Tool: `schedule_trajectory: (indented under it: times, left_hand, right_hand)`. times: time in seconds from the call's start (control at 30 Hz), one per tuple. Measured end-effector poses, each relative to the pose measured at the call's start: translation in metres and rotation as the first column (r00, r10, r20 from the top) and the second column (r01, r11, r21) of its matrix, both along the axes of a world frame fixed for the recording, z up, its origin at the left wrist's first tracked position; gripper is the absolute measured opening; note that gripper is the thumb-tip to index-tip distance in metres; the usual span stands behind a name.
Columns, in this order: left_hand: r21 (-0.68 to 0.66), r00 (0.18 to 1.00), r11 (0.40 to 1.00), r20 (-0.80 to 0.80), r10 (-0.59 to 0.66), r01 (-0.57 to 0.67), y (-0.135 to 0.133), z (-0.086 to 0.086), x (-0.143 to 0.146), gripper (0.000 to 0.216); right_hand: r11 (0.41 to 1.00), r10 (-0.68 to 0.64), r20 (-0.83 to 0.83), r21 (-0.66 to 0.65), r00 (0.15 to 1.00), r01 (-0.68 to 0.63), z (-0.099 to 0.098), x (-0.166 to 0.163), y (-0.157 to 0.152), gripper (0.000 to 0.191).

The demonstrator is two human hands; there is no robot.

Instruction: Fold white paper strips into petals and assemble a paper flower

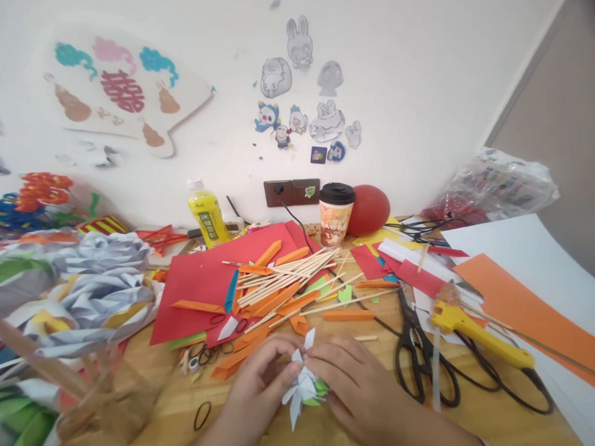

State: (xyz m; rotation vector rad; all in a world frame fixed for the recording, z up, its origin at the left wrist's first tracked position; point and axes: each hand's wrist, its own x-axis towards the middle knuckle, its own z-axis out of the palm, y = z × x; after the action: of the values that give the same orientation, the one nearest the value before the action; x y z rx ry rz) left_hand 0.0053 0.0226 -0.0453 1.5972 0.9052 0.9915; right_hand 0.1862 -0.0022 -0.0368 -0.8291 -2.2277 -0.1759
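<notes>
Low in the middle of the view, a small folded paper flower (301,387) with white petals and green pieces sits between my two hands. My left hand (265,375) pinches its left side, the thumb lying along the white petals. From the other side, my right hand (353,384) curls its fingers over the petals and the green part. A narrow white paper strip (310,338) sticks up from the flower between my fingertips. Just beyond my hands lie folded orange paper strips (254,342) and a pile of wooden sticks (286,274).
Black scissors (412,357) and a yellow hot glue gun (479,332) lie to the right. Red paper sheets (188,291) lie under the sticks. A lidded cup (335,218), a red balloon (371,209) and a yellow bottle (207,216) stand behind. White paper flowers (100,288) crowd the left.
</notes>
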Motion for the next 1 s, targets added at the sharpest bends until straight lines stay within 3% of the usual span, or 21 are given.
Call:
schedule_trajectory:
  times: [0.3,0.47,1.0]
  left_hand:
    - [-0.037,0.999,0.998,0.002,0.052,-0.052,-0.0023,0.0043,0.0016,0.012]
    - [-0.127,0.997,0.991,0.059,0.052,-0.045,-0.0012,0.0065,0.0028,0.014]
    - [-0.172,0.999,0.985,0.029,0.014,-0.009,-0.0002,0.0064,0.0015,0.018]
  right_hand:
    - [0.999,-0.014,0.009,0.039,1.000,0.013,0.0013,-0.0003,-0.0011,0.025]
    - [1.000,-0.022,0.065,0.000,0.998,0.022,0.0025,0.0002,-0.0027,0.025]
    - [0.997,-0.018,0.086,0.077,0.996,0.011,-0.0036,0.0005,-0.0009,0.019]
